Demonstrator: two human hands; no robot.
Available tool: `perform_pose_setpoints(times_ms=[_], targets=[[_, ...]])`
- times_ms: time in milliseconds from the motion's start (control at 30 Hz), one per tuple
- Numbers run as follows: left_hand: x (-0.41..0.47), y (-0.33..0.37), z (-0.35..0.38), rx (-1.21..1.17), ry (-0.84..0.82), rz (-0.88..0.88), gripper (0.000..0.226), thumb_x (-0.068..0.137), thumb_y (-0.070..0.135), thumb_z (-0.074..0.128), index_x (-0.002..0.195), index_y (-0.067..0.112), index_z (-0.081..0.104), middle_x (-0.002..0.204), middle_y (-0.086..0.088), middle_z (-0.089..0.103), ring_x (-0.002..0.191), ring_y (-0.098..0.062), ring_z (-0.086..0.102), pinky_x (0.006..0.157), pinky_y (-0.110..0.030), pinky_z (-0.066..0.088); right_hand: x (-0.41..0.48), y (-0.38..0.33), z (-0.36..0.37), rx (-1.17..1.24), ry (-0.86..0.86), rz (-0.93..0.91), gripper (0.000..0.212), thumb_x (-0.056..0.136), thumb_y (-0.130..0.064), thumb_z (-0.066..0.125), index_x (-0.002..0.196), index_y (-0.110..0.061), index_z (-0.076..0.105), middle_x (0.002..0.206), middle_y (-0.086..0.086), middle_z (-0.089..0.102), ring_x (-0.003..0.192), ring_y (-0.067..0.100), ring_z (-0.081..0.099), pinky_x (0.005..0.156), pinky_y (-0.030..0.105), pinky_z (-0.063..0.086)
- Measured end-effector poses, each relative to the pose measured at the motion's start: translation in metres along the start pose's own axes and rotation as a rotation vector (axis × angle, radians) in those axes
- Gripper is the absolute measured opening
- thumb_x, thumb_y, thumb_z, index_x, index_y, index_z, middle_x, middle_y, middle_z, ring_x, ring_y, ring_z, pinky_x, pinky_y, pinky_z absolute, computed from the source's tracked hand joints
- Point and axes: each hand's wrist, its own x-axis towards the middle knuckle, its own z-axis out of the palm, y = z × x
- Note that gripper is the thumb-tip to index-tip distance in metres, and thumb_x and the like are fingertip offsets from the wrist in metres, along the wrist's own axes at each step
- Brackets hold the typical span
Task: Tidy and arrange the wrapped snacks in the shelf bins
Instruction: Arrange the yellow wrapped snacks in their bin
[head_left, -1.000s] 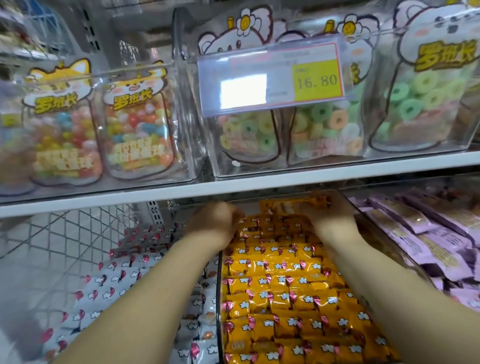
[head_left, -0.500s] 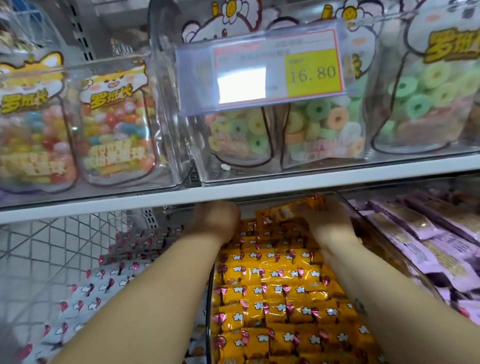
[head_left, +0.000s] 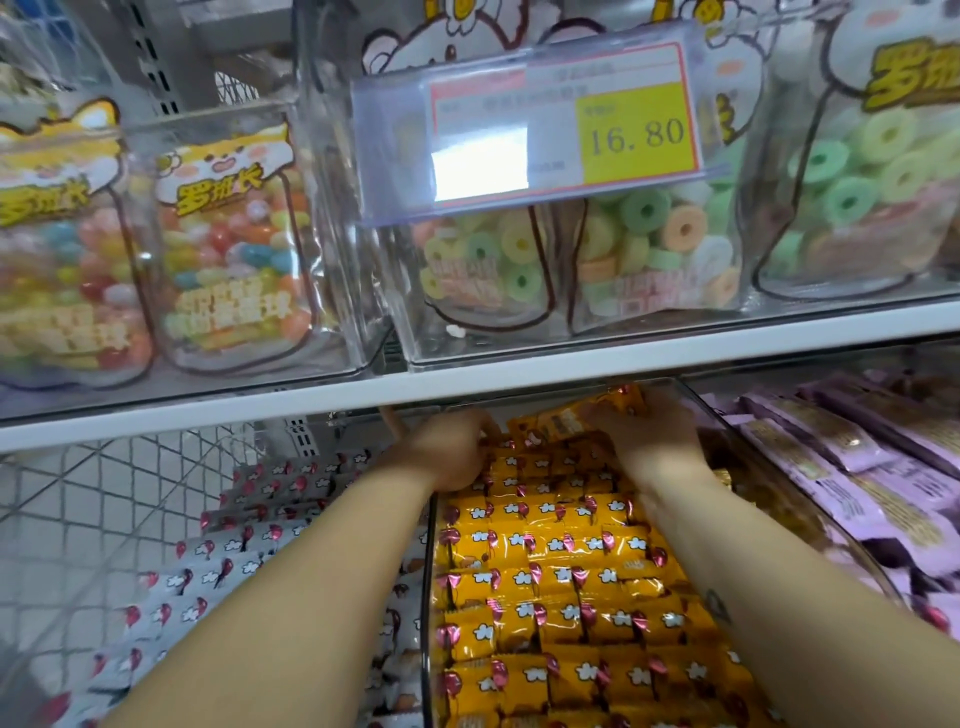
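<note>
Under the white shelf (head_left: 519, 387), at the twelve o'clock end of the clear bin (head_left: 427, 597), the right hand (head_left: 654, 441) grasps a loose orange packet (head_left: 566, 418) that lay flatter a second ago and now tips up on edge, probably to be slotted into the back row. The left hand (head_left: 441, 452) stays on the packets at eleven o'clock, fingers curled under; whether it holds any cannot be told. The orange snacks (head_left: 561, 571) are small, glossy, crinkly foil pillows in tight rows.
</note>
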Motion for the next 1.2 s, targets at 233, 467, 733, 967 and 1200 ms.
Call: perform_pose_setpoints(times_ms=[233, 467, 733, 967, 1200], targets=[[-0.016, -0.013, -0.016, -0.204, 0.056, 0.073, 0.027, 0.095, 0.01, 0.042, 0.115, 0.026, 0.05, 0.1, 0.011, 0.062, 0.102, -0.012, 0.056, 0.091, -0.032, 0.042, -0.003, -0.001, 0.02, -0.084, -0.031, -0.107, 0.03, 0.079, -0.012, 0.072, 0.108, -0.014, 0.061, 0.102, 0.007, 0.066, 0.096, 0.025, 0.062, 0.089, 0.043, 0.052], [-0.035, -0.038, -0.019, -0.346, 0.335, 0.024, 0.025, 0.099, 0.022, 0.042, 0.112, 0.02, 0.063, 0.111, 0.001, 0.064, 0.095, -0.016, 0.059, 0.081, -0.027, 0.049, -0.002, -0.006, 0.043, -0.189, -0.122, -0.218, 0.021, 0.085, -0.017, 0.066, 0.104, -0.018, 0.058, 0.097, -0.002, 0.06, 0.091, 0.014, 0.057, 0.078, 0.022, 0.044], [-0.035, -0.033, -0.012, -0.457, 0.349, 0.137, 0.024, 0.095, 0.002, 0.045, 0.114, 0.008, 0.058, 0.11, -0.002, 0.064, 0.1, -0.007, 0.056, 0.088, -0.019, 0.039, 0.006, -0.022, 0.044, -0.478, -0.311, -0.292, 0.026, 0.088, -0.018, 0.063, 0.113, -0.019, 0.057, 0.101, -0.006, 0.054, 0.094, 0.011, 0.051, 0.081, 0.02, 0.037], [-0.034, -0.039, 0.002, -0.481, 0.319, 0.131, 0.024, 0.097, 0.006, 0.045, 0.115, 0.018, 0.055, 0.104, 0.012, 0.061, 0.1, -0.002, 0.055, 0.075, -0.006, 0.039, 0.009, -0.013, 0.057, -0.648, -0.374, -0.422, 0.021, 0.087, -0.019, 0.064, 0.108, -0.019, 0.057, 0.101, -0.008, 0.053, 0.097, 0.008, 0.048, 0.082, 0.021, 0.032], [-0.038, -0.035, 0.001, -0.48, 0.34, 0.128, 0.034, 0.097, 0.007, 0.044, 0.129, 0.02, 0.05, 0.123, 0.008, 0.055, 0.112, -0.004, 0.049, 0.085, -0.008, 0.035, 0.009, 0.004, 0.076, -0.87, -0.545, -0.485, 0.033, 0.083, -0.019, 0.068, 0.115, -0.015, 0.06, 0.113, 0.003, 0.062, 0.103, 0.017, 0.056, 0.089, 0.029, 0.041]])
